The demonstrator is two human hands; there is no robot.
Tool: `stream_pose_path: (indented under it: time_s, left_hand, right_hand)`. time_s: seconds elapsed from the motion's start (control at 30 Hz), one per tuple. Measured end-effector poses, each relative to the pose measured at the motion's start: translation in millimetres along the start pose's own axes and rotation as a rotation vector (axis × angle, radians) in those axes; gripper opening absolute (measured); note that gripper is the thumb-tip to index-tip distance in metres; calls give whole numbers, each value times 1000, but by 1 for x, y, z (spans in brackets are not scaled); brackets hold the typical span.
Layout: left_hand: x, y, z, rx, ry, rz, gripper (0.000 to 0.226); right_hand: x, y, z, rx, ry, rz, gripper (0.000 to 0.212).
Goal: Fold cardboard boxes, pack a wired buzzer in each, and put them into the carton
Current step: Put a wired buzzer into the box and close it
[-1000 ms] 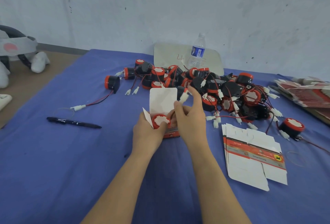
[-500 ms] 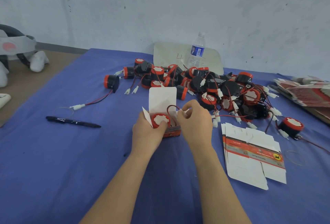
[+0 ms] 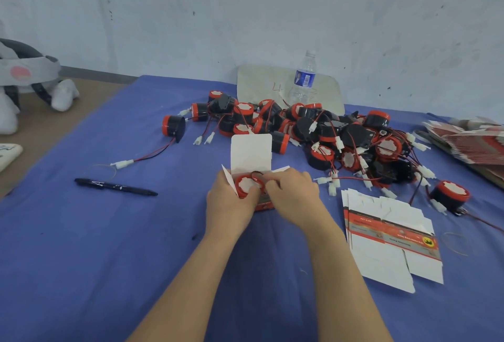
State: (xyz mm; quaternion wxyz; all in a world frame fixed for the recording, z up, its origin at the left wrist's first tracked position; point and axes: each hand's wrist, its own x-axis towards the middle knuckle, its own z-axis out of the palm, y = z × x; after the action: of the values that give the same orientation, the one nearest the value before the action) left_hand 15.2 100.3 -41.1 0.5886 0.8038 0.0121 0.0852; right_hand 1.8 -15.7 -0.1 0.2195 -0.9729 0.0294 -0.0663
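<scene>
A small white box (image 3: 251,155) with a red printed side stands on the blue cloth, its lid flap raised. A red-and-black buzzer (image 3: 245,186) sits in its open mouth, white face showing. My left hand (image 3: 229,202) grips the box from the left. My right hand (image 3: 293,195) pinches the buzzer's red wire and pushes it down into the box beside the buzzer. A big pile of wired buzzers (image 3: 313,134) lies behind. Flat box blanks (image 3: 387,238) lie to the right.
One buzzer (image 3: 173,126) lies apart at the left and another (image 3: 450,195) at the right. A black pen (image 3: 114,186) lies left, a water bottle (image 3: 304,77) stands at the back, and a stack of flat boxes (image 3: 469,137) sits at the far right.
My right hand has come down from above the box, drawing the wire and its white plug into the box mouth. My left hand has kept hold of the box.
</scene>
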Motion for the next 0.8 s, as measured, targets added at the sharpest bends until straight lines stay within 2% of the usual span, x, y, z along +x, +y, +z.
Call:
stream_pose_path:
  time_s: [0.1, 0.2, 0.27, 0.47, 0.6, 0.8]
  left_hand:
    - [0, 0, -1, -4, -2, 10, 32]
    - [-1, 1, -1, -1, -4, 10, 34]
    - [-1, 1, -1, 9, 5, 11, 37]
    - [-1, 1, 1, 41, 12, 17, 44]
    - [0, 0, 2, 52, 22, 26, 40]
    - [-1, -1, 3, 64, 36, 34, 39]
  right_hand:
    - [1, 5, -1, -72, -29, -71, 40]
    - [3, 10, -1, 16, -36, -80, 34]
    - [3, 10, -1, 94, 19, -67, 26]
    - [3, 2, 6, 80, 202, -42, 27]
    - [3, -3, 11, 191, 313, 7, 25]
    - [6, -10, 20, 172, 375, 53, 19]
